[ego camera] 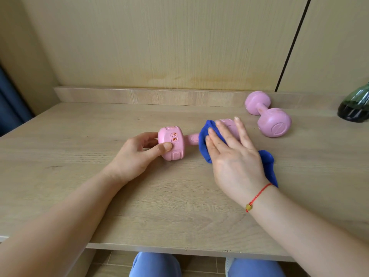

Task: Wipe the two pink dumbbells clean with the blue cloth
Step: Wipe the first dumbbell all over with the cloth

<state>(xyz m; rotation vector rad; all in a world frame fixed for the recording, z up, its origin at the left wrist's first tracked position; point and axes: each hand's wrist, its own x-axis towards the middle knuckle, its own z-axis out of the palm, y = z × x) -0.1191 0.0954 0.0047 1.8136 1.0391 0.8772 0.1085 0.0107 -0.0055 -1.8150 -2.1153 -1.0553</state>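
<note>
The near dumbbell (173, 143) lies on its side in the middle of the worktop (89, 186), its long axis running left to right and angling slightly away at the right end. The left hand (135, 154) grips its left head, thumb on the near face and fingers curled round the end. The right hand (233, 156) lies flat with its fingers straight and spread, pressing the blue cloth (203, 142) down over the right head. That head is almost wholly hidden under cloth and fingers, and the bare handle shows between the two hands. A tail of the cloth trails out on the worktop by the right wrist, which wears a red string bracelet (259, 193).

The far dumbbell (268, 114) sits to the right and further back, apart from the cloth, its axis running from far left to near right with a round end face turned toward the person. It appears untouched, and the right hand, which has the cloth, is much the nearer to it. Reaching it would probably mean a short move away and to the right.

The worktop is pale wood grain with a low raised strip along its far edge, backed by a wood panel wall (159, 47). A dark green glass vessel (355, 106) stands at the far right edge, just beyond the far dumbbell, and it could be knocked by a wide sweep.
</note>
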